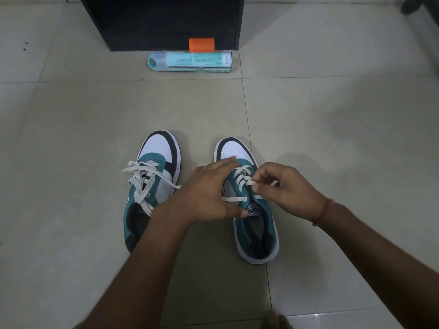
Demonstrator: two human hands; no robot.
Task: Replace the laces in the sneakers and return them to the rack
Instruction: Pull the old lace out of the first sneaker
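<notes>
On the tiled floor [332, 138], the right teal, white and black sneaker [255, 236] is partly laced; the right hand [287, 188] pinches its white lace [244, 180], and the left hand [209, 193] spreads flat, steadying it. The left sneaker [154, 167] looks laced but untied. The black rack [164, 20] waits beyond.

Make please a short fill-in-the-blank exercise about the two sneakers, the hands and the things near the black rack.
1. The right hand pinches the white ____ of the right sneaker.
2. The left hand rests on the ____ sneaker.
3. The left sneaker has laces that lie ____, not tied.
4. The teal bottle lies on its ____ in front of the black rack.

Missing words: lace; right; loose; side
</notes>
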